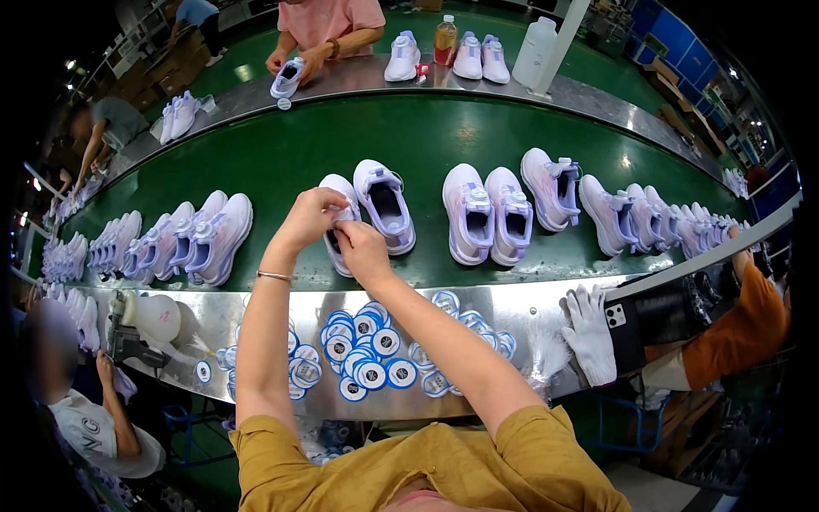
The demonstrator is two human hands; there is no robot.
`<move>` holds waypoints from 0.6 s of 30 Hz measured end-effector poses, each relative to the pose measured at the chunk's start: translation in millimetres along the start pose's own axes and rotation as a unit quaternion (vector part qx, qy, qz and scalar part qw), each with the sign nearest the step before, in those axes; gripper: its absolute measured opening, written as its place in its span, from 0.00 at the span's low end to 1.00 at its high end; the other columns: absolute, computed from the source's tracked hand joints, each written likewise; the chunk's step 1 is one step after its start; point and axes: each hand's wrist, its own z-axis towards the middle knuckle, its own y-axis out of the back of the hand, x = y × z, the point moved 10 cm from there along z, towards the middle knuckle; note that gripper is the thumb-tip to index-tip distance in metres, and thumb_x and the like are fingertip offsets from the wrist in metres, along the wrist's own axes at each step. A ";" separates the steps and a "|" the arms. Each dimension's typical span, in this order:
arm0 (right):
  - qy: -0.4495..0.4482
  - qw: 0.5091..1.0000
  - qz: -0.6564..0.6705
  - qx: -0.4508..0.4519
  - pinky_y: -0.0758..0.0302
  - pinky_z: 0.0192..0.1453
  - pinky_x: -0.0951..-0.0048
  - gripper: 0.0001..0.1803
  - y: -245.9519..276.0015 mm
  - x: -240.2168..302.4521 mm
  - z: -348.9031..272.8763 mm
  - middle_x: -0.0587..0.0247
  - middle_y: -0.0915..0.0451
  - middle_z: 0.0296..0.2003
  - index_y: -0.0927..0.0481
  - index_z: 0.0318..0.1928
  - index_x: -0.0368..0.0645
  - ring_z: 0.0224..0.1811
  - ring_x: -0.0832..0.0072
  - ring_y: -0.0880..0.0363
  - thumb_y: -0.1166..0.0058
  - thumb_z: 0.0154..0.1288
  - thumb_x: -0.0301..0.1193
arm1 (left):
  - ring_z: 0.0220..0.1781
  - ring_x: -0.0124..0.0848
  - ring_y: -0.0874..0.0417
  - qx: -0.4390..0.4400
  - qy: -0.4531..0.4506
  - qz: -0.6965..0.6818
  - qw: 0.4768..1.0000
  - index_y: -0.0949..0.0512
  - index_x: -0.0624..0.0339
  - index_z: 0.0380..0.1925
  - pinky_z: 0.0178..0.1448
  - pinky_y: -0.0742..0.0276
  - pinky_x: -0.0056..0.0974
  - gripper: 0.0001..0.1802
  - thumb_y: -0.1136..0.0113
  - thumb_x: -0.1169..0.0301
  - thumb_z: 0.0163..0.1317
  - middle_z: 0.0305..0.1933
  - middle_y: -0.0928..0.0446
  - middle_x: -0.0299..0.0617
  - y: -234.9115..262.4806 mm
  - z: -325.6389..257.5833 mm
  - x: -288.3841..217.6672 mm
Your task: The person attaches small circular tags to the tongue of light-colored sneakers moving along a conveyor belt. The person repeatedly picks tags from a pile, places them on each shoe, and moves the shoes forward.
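My left hand [314, 218] and my right hand [365, 253] meet over a white and lilac shoe [336, 182] on the green belt. The fingers of both hands are pinched together at the top of the shoe; what they pinch is too small and too covered to make out. The shoe's toe points away from me, and my hands hide much of its middle. Right beside it stands a matching shoe [380, 183], its dark inside showing. Nearer to me, a pile of round blue-rimmed tags [365, 328] lies on the metal ledge below my wrists.
More shoes [220, 241] line the belt [290, 141] at left, with another pair [467, 192] and further shoes at right. White gloves [589, 333] and a phone [626, 335] lie on the ledge. Across the belt, a person in pink [333, 21] handles a shoe [288, 78].
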 end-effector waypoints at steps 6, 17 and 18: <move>-0.009 1.000 -0.008 0.015 0.25 0.41 0.61 0.06 -2.8 -0.8 0.5 0.54 0.19 0.32 0.20 0.36 0.38 0.36 0.56 0.21 0.47 0.60 0.25 | 0.37 0.39 0.18 -0.017 0.100 0.219 0.970 0.18 0.69 0.35 0.42 0.23 0.37 0.11 0.37 0.73 0.52 0.36 0.19 0.51 8.0 -3.4 -7.6; 0.011 0.999 -0.030 0.003 0.25 0.39 0.60 0.07 -4.2 11.2 -1.0 0.55 0.19 0.30 0.20 0.38 0.39 0.34 0.57 0.21 0.46 0.58 0.24 | 0.40 0.46 0.18 -0.015 0.131 0.246 0.960 0.17 0.67 0.34 0.44 0.23 0.40 0.10 0.38 0.74 0.51 0.38 0.19 0.54 13.3 -6.3 -9.8; 0.008 0.999 -0.036 0.011 0.25 0.39 0.60 0.07 -5.9 10.9 -1.2 0.55 0.19 0.30 0.20 0.38 0.39 0.34 0.57 0.21 0.46 0.58 0.24 | 0.40 0.44 0.18 -0.005 0.105 0.248 0.963 0.17 0.67 0.34 0.44 0.23 0.40 0.10 0.38 0.73 0.52 0.38 0.19 0.53 10.1 -4.5 -12.9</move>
